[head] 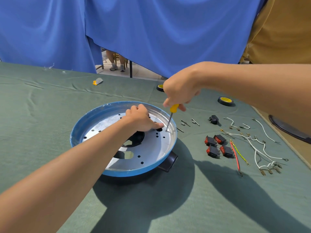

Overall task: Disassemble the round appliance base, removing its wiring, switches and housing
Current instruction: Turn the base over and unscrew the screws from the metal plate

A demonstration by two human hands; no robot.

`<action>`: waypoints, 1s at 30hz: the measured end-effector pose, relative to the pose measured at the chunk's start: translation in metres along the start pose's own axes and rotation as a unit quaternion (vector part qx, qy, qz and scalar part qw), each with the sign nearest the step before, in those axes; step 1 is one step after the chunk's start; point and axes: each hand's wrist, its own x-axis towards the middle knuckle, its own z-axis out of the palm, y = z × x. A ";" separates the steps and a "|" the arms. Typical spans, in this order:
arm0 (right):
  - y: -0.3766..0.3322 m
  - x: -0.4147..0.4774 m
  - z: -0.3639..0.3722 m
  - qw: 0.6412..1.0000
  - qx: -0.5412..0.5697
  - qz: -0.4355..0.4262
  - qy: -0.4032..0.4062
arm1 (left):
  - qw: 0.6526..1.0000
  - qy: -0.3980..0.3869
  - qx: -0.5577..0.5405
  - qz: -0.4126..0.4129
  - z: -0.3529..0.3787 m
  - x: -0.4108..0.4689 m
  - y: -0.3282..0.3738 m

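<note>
While the right hand (pixel 180 91) is gripping the yellow handle of the screwdriver (pixel 170 117) from above, the tip is standing on the metal plate (pixel 151 148) inside the round appliance base (pixel 72 137), close to its right inner wall. The base is lying on the green bench (pixel 50 115) in front of the person, and a black housing part (pixel 169 163) is sticking out under the blue rim at the near right. The left hand (pixel 141 119) is resting on the plate just beside the tip, fingers curled and one fingertip stretched toward it. Whether it is pinching something small, I cannot tell.

Four switches (pixel 217 146) and the loose wires (pixel 259 148) are already lying on the bench to the right, well apart from the base, so I am judging that a plate screw is the step in hand, though the screw itself is too small to see. To do it well, the shaft should be standing straighter over the screw, and the right hand should be pressing down while turning, so the tip is not slipping out. The left hand should be steadying the base, with its fingertip out of the tip's path.
</note>
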 end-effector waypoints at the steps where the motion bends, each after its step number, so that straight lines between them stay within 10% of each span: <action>1: 0.000 -0.001 0.001 1.000 -0.003 -0.006 0.012 | 1.000 0.001 0.002 -0.003 0.000 0.001 0.001; 10: -0.006 -0.008 -0.003 0.991 -0.012 -0.084 0.099 | 1.000 -0.009 -0.012 -0.009 -0.002 0.001 0.002; 17: 0.002 -0.002 0.000 0.996 0.092 -0.005 0.007 | 1.000 -0.004 0.000 -0.006 -0.002 0.002 0.001; 22: 0.000 -0.005 0.000 0.997 -0.045 -0.049 0.030 | 1.000 0.001 -0.010 -0.001 -0.001 0.003 0.000; 30: -0.002 -0.016 0.000 0.961 -0.165 -0.192 0.110 | 0.969 -0.012 -0.069 0.236 -0.014 -0.018 -0.007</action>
